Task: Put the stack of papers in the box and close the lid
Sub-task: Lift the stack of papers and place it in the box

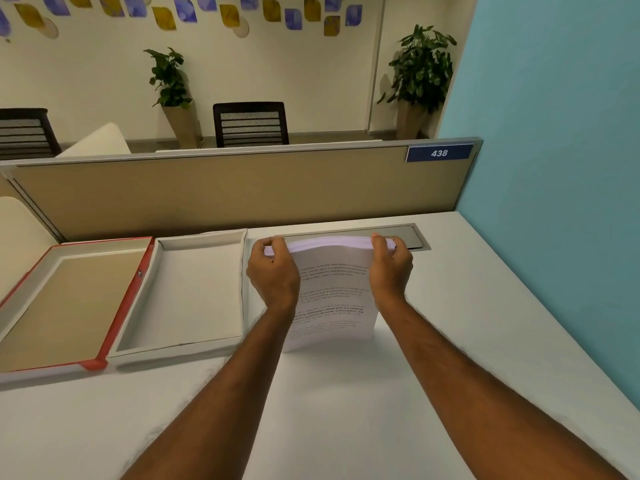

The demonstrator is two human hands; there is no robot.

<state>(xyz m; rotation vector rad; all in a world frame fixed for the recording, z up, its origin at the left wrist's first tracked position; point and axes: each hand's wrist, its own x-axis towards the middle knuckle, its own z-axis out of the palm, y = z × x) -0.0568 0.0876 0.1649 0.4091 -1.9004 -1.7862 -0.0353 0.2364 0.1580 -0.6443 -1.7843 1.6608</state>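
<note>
A thick stack of printed papers (332, 292) stands on its lower edge on the white desk, leaning toward me. My left hand (273, 271) grips its upper left corner and my right hand (391, 268) grips its upper right corner. Just left of the stack lies the open box (183, 346), a shallow white tray with nothing inside. Its lid (117, 306), red-edged with a tan inner face, lies flat open further left, hinged to the box.
A grey cable hatch (408, 233) is set in the desk behind the stack. A tan partition (225, 188) runs along the desk's far edge, and a blue wall (554, 150) bounds the right side. Chairs and potted plants stand beyond the partition.
</note>
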